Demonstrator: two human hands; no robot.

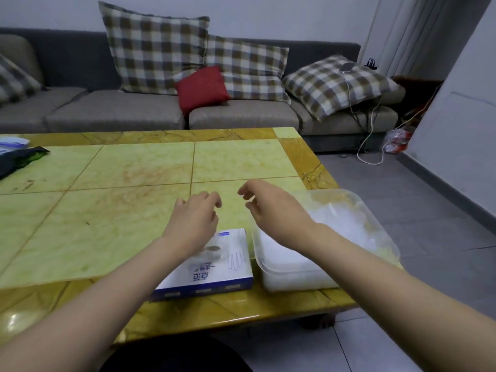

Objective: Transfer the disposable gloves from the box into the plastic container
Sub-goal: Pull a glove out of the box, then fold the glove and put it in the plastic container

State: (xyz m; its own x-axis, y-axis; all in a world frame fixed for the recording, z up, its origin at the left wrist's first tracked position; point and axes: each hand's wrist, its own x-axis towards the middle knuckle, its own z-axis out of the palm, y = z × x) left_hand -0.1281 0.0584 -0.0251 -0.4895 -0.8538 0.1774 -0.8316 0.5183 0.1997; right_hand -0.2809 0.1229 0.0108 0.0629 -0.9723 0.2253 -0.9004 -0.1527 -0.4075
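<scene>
A white and blue glove box point(214, 267) lies flat near the front edge of the table. Right of it stands a clear plastic container point(349, 218) with white gloves point(295, 261) piled inside. My left hand point(194, 218) hovers above the far end of the box, fingers curled loosely and empty. My right hand point(271, 208) hangs over the container's left rim, fingers apart, holding nothing. My right forearm hides part of the container.
The yellow-green tiled table point(120, 197) stretches away to the left. A dark bag point(18, 158) lies at its far left edge. A grey sofa point(134, 114) with checked cushions stands behind. Cables point(371, 130) trail on the floor at the right.
</scene>
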